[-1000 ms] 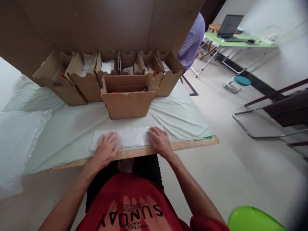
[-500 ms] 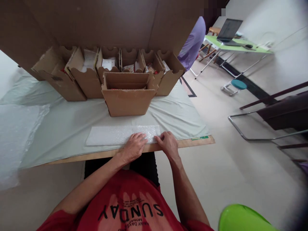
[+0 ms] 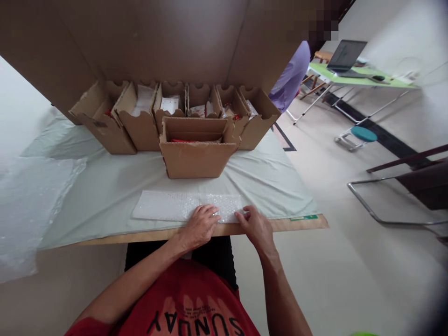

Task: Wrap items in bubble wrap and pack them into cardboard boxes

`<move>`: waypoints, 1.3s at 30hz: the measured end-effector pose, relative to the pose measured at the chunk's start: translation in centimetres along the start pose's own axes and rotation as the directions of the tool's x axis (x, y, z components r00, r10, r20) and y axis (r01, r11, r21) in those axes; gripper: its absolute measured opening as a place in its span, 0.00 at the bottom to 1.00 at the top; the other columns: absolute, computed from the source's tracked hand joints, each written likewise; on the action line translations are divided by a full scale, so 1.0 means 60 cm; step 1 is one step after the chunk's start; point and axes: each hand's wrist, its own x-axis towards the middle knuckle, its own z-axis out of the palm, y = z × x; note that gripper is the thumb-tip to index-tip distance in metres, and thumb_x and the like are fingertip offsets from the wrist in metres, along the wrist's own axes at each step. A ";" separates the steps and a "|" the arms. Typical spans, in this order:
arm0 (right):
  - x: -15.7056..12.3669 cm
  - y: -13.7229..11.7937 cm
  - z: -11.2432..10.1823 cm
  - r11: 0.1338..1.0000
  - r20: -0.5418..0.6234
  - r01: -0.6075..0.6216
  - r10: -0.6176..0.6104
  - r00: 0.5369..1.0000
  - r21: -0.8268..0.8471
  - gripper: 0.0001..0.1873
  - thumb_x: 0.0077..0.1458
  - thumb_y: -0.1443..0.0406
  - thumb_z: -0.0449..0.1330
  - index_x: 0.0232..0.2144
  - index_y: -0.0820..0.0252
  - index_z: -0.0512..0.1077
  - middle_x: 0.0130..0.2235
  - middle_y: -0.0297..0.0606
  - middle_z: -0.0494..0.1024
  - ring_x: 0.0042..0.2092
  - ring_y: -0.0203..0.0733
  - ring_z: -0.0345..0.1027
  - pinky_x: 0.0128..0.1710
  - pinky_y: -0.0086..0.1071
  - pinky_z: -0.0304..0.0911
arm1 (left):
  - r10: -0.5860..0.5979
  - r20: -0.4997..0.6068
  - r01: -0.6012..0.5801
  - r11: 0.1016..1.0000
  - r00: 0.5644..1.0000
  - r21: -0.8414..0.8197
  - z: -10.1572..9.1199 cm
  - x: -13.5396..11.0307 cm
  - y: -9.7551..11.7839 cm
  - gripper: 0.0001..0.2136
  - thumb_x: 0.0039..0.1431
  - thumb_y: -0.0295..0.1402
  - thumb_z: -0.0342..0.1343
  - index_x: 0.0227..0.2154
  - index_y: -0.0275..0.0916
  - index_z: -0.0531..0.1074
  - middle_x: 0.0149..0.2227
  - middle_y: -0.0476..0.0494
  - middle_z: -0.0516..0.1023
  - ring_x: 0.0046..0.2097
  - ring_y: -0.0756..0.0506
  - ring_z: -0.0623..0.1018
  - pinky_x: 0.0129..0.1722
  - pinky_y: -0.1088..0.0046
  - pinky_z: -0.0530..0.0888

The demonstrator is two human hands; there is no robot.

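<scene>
A long, flat strip of bubble wrap (image 3: 164,205) lies along the front edge of the cloth-covered table. My left hand (image 3: 202,225) rests on its right half, palm down, fingers stretched over the plastic. At the strip's right end, my right hand (image 3: 258,227) has its fingers curled and its thumb against the edge of the wrap, pinching it there. Just beyond the strip stands a cardboard box (image 3: 198,158) with something red inside.
Behind that box, a row of open cardboard bins (image 3: 143,133) holds small packed items. A larger bubble wrap sheet (image 3: 31,210) hangs over the table's left side. To the right are a person's purple sleeve (image 3: 292,74), a green folding table (image 3: 371,80) and a stool (image 3: 363,134).
The view has shifted, so the table and boxes appear lower and further right. Both hands stay on the same part of the bubble wrap strip, with little movement of the fingers.
</scene>
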 end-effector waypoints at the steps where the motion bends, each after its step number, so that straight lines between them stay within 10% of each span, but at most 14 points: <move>1: 0.001 -0.002 0.000 1.000 0.012 -0.002 0.002 1.000 -0.014 0.13 0.57 0.56 0.61 0.41 0.57 0.72 0.30 0.36 0.79 0.37 0.47 0.75 0.34 0.35 0.57 | 0.000 0.002 0.000 1.000 1.000 -0.001 0.000 -0.001 0.001 0.14 0.67 0.26 0.50 0.51 0.39 0.75 0.60 0.38 0.75 0.63 0.38 0.69 0.61 0.52 0.69; 14: 0.021 0.018 -0.009 0.996 0.141 0.027 -0.039 0.989 0.083 0.13 0.53 0.53 0.61 0.25 0.54 0.67 0.21 0.32 0.74 0.26 0.45 0.71 0.27 0.34 0.56 | -0.016 0.063 0.015 1.000 0.998 0.002 -0.005 -0.003 0.010 0.16 0.66 0.25 0.50 0.53 0.39 0.72 0.63 0.37 0.72 0.67 0.37 0.67 0.64 0.50 0.66; 17: 0.039 0.002 -0.047 0.989 -0.087 0.135 -0.130 0.988 0.056 0.13 0.54 0.53 0.62 0.30 0.54 0.70 0.26 0.35 0.78 0.28 0.45 0.72 0.29 0.35 0.60 | 0.001 0.082 0.002 1.000 0.997 -0.025 -0.005 -0.004 0.006 0.16 0.65 0.25 0.51 0.54 0.39 0.72 0.64 0.37 0.71 0.67 0.36 0.66 0.65 0.51 0.65; 19: 0.059 -0.036 -0.084 0.940 -0.354 0.342 -0.318 0.879 0.004 0.13 0.58 0.54 0.61 0.38 0.56 0.72 0.37 0.41 0.82 0.37 0.49 0.76 0.38 0.39 0.66 | 0.015 0.095 -0.010 0.999 0.995 -0.048 -0.005 -0.004 0.002 0.17 0.64 0.26 0.52 0.54 0.38 0.72 0.64 0.36 0.71 0.67 0.35 0.66 0.64 0.50 0.66; 21: 0.085 -0.095 -0.118 0.815 -0.511 0.565 -0.544 0.666 -0.130 0.13 0.61 0.57 0.61 0.46 0.56 0.72 0.51 0.46 0.80 0.52 0.53 0.74 0.51 0.45 0.65 | 0.029 0.102 -0.022 0.997 0.994 -0.069 -0.004 -0.004 0.000 0.17 0.64 0.26 0.52 0.55 0.38 0.71 0.64 0.35 0.70 0.67 0.34 0.66 0.63 0.49 0.67; 24: 0.130 -0.190 -0.145 0.627 -0.480 0.722 -0.749 0.456 -0.292 0.20 0.62 0.63 0.63 0.55 0.57 0.69 0.59 0.47 0.76 0.63 0.54 0.65 0.59 0.48 0.58 | 0.030 0.119 -0.018 0.995 0.992 -0.099 -0.004 -0.003 -0.002 0.19 0.63 0.26 0.52 0.56 0.39 0.69 0.65 0.35 0.69 0.67 0.33 0.66 0.63 0.47 0.67; 28: 0.170 -0.247 -0.141 0.500 -0.324 0.815 -0.854 0.408 -0.293 0.10 0.62 0.68 0.62 0.46 0.55 0.74 0.44 0.38 0.83 0.55 0.50 0.72 0.59 0.47 0.56 | 0.011 0.147 0.010 0.989 0.989 -0.145 -0.007 -0.001 -0.002 0.19 0.62 0.28 0.54 0.56 0.41 0.67 0.66 0.37 0.68 0.68 0.34 0.65 0.63 0.47 0.67; 39: 0.131 -0.186 -0.126 0.426 -0.303 0.885 -0.882 0.360 -0.189 0.13 0.59 0.76 0.59 0.38 0.52 0.74 0.37 0.30 0.84 0.46 0.42 0.76 0.60 0.46 0.57 | 0.019 0.157 0.009 0.985 0.987 -0.175 -0.007 0.008 -0.003 0.18 0.62 0.27 0.52 0.55 0.40 0.66 0.66 0.39 0.68 0.66 0.34 0.66 0.62 0.49 0.67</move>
